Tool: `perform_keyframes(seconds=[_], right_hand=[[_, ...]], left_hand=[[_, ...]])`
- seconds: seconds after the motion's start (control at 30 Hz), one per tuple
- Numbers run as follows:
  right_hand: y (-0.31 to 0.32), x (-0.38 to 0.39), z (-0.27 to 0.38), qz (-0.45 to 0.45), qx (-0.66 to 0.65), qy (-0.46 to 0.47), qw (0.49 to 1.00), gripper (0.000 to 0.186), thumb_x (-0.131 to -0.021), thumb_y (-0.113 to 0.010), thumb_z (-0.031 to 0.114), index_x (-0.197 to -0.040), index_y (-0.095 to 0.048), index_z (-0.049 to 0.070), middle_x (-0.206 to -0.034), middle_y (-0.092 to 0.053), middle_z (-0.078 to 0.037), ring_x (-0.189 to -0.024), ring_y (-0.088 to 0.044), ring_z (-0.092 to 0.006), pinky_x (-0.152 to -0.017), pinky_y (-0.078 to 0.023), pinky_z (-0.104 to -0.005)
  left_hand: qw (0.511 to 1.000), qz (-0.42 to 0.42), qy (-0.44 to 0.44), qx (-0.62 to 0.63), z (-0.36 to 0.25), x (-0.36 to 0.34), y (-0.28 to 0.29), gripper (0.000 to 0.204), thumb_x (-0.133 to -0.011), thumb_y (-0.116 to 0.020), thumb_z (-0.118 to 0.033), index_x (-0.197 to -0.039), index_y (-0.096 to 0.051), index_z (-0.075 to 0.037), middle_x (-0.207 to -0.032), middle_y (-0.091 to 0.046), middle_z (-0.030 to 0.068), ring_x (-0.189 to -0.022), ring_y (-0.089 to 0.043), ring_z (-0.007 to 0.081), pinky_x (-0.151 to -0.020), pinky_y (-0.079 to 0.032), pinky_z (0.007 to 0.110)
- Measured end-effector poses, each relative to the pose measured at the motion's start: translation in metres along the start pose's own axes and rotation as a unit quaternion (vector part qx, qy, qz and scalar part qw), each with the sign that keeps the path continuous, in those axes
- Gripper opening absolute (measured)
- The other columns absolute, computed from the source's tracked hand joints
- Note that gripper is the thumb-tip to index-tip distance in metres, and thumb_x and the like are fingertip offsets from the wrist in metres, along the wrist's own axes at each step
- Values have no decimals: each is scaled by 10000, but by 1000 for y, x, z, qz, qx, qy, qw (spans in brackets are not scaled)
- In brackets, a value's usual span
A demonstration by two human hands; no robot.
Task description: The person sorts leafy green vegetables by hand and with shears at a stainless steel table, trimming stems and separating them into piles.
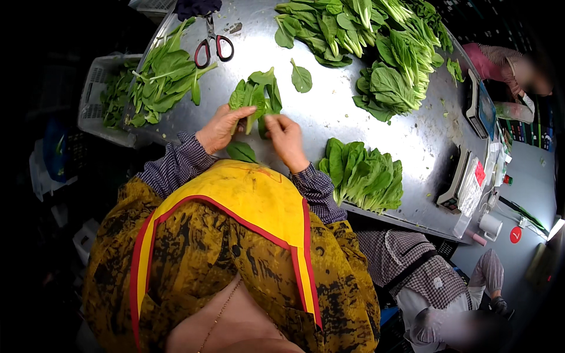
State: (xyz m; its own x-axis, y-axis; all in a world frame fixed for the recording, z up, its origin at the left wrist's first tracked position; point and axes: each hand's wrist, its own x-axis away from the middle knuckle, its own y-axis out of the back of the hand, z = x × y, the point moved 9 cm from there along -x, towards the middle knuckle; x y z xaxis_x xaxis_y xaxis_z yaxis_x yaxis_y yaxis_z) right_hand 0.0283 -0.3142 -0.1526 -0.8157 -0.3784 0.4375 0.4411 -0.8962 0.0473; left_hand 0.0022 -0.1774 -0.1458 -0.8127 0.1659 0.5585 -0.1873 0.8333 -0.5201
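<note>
My left hand (pixel 218 128) is closed on a small bunch of leafy greens (pixel 259 88) above the steel table, thumb across the stems. My right hand (pixel 285 138) has its fingers curled at the right side of the same bunch, pinching at a stalk or leaf. A loose leaf (pixel 301 78) lies beyond the bunch, and another (pixel 240 151) lies between my hands and my yellow apron (pixel 247 188). Right of my right hand is a neatly laid heap of greens (pixel 368 176).
Greens lie in piles at left (pixel 165 76) and back right (pixel 400 76). Scissors (pixel 224 49) lie at the back. A crate (pixel 94 97) adjoins the left edge. Two scales (pixel 475 109) (pixel 453 185) line the right side. Co-workers are at upper right (pixel 491 62) and lower right (pixel 424 282).
</note>
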Motion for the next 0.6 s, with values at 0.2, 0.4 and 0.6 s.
perform_keyframes(seconds=[0.2, 0.4, 0.6], right_hand=[[-30, -3, 0, 110, 180, 111, 971, 240, -862, -578, 143, -1017, -609, -38, -962, -627, -231, -908, -608, -367, -800, -486, -425], [18, -61, 60, 14, 338, 94, 936, 182, -843, -577, 119, -918, -678, -13, -863, -672, -197, -714, -648, -292, -712, -530, -391], [-11, -126, 91, 14, 572, 314, 758, 523, -735, -596, 0, -1215, -599, 207, -1268, -533, -89, -1036, -550, -339, -826, -511, -375]], left_hand=[[999, -14, 44, -1, -7, 0, 19, 251, -936, -573, -195, -1129, -540, -38, -1008, -616, 49, -731, -609, 129, -640, -499, 236], [998, -35, 41, 12, -11, 0, 59, 245, -931, -581, -194, -1102, -541, -24, -934, -649, 74, -644, -558, 75, -500, -409, 195], [996, -20, 74, -42, -21, 6, 64, 159, -893, -632, -150, -1000, -557, -61, -803, -601, 5, -582, -519, 60, -478, -382, 187]])
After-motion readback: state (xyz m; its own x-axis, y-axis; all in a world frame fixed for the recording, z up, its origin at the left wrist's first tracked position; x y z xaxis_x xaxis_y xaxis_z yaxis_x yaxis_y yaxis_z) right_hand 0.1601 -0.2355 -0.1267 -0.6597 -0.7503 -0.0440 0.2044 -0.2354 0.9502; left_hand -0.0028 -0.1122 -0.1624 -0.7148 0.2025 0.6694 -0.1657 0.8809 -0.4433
